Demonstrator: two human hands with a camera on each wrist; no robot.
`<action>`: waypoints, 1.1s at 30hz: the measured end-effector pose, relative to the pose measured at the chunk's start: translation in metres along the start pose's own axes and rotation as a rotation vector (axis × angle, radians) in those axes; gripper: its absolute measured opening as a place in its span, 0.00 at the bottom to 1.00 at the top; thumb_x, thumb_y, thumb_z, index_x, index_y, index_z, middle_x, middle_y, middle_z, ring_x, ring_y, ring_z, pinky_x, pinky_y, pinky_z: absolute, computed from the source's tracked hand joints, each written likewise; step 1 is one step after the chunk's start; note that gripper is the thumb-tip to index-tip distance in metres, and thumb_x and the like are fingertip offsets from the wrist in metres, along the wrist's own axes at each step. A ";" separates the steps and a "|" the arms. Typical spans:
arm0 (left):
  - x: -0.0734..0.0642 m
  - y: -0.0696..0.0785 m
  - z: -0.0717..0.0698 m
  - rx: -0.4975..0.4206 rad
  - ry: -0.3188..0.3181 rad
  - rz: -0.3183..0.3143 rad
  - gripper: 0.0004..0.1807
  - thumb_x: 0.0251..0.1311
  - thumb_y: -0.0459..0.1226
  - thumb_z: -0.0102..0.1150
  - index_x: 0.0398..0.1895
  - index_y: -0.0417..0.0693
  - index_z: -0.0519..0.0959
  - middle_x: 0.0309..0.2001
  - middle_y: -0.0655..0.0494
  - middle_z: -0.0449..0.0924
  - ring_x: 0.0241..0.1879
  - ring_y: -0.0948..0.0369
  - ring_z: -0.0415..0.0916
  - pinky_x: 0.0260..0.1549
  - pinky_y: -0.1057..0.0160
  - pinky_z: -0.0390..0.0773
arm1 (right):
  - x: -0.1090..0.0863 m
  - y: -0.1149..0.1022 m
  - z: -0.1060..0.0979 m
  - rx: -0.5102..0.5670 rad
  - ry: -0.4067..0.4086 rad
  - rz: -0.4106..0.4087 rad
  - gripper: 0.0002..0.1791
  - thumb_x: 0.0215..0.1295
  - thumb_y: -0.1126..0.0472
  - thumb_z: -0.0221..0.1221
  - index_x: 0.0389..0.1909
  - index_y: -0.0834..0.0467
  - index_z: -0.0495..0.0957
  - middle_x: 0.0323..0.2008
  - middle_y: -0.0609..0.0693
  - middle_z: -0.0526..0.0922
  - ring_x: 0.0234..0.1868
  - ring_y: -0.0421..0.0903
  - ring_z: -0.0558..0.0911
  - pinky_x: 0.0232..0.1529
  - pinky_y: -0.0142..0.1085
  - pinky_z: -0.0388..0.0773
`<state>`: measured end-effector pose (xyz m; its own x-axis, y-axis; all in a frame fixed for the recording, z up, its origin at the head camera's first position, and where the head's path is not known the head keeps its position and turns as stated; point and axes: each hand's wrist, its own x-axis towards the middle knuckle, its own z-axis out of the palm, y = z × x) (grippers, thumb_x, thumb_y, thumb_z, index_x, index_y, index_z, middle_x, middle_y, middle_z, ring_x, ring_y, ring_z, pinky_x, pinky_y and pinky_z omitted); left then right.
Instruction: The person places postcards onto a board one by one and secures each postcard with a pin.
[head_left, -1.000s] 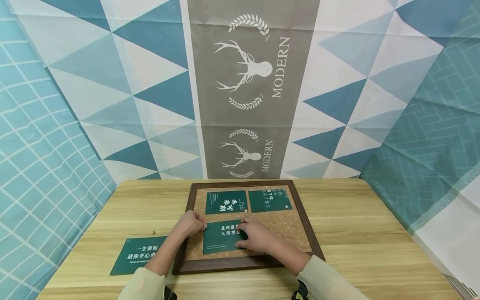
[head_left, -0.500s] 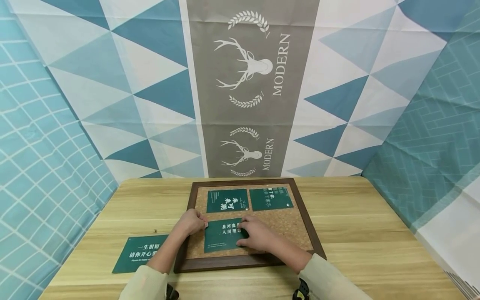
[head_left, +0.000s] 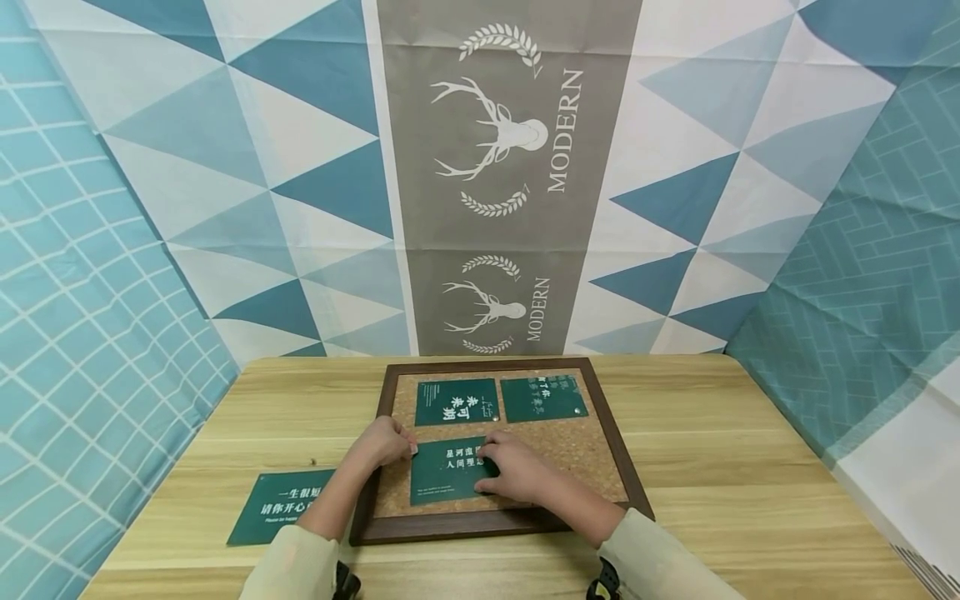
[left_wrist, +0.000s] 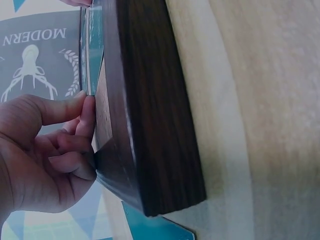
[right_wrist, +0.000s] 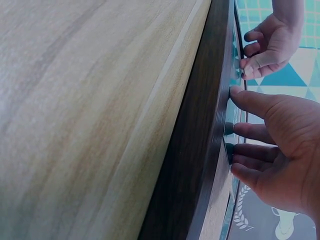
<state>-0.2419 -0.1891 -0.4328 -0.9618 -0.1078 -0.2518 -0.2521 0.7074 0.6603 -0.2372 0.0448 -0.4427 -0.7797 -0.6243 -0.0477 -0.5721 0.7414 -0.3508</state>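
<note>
Lying from left grip (head_left: 384, 444) to beneath right grip (head_left: 516, 469); green card (head_left: 437, 483)

With my right hand (right_wrist: 287, 142) I am touching a green card (right_wrist: 231, 110), while my left hand (right_wrist: 272, 47) is pinching its edge just beyond my right thumb. A dark frame (right_wrist: 195, 125) is running beside both hands, a wood-grain tabletop (right_wrist: 90, 120) lying past it.

4 green cards (head_left: 444, 477) (pale-lettered), speckled tan cork (head_left: 562, 458), brown frame (head_left: 450, 527).
</note>
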 end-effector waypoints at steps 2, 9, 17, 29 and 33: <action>0.001 0.000 0.000 0.005 0.002 -0.004 0.04 0.55 0.31 0.61 0.29 0.37 0.80 0.30 0.46 0.77 0.30 0.57 0.69 0.27 0.64 0.69 | 0.000 0.001 0.000 0.000 0.002 0.000 0.26 0.56 0.47 0.64 0.53 0.57 0.77 0.54 0.52 0.73 0.54 0.48 0.74 0.51 0.38 0.75; 0.004 0.000 0.002 0.028 0.015 -0.009 0.04 0.55 0.32 0.61 0.27 0.39 0.79 0.28 0.48 0.76 0.28 0.57 0.69 0.27 0.63 0.68 | 0.000 0.000 -0.001 -0.023 0.002 -0.009 0.26 0.56 0.46 0.64 0.53 0.56 0.78 0.54 0.51 0.74 0.53 0.47 0.75 0.50 0.38 0.75; -0.001 -0.005 0.000 -0.001 0.004 0.036 0.03 0.55 0.30 0.58 0.26 0.39 0.78 0.25 0.50 0.72 0.25 0.58 0.65 0.24 0.65 0.65 | 0.001 -0.001 -0.001 -0.011 0.000 -0.009 0.26 0.57 0.47 0.64 0.53 0.57 0.77 0.54 0.52 0.73 0.55 0.48 0.74 0.52 0.39 0.75; 0.001 -0.008 -0.003 -0.066 -0.047 0.016 0.05 0.55 0.29 0.56 0.23 0.40 0.77 0.18 0.54 0.68 0.16 0.63 0.58 0.16 0.67 0.59 | 0.000 -0.002 -0.002 -0.013 -0.004 -0.003 0.26 0.57 0.47 0.64 0.53 0.57 0.77 0.55 0.53 0.73 0.55 0.49 0.74 0.52 0.39 0.75; 0.002 -0.004 0.000 0.009 -0.006 0.002 0.05 0.54 0.31 0.58 0.23 0.40 0.76 0.21 0.53 0.71 0.18 0.61 0.62 0.17 0.67 0.62 | 0.000 -0.001 -0.001 -0.016 -0.003 -0.004 0.26 0.56 0.47 0.64 0.53 0.57 0.77 0.54 0.52 0.73 0.54 0.48 0.74 0.51 0.38 0.75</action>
<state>-0.2428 -0.1926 -0.4361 -0.9617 -0.1018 -0.2545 -0.2488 0.7137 0.6547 -0.2369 0.0446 -0.4416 -0.7765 -0.6282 -0.0487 -0.5795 0.7424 -0.3362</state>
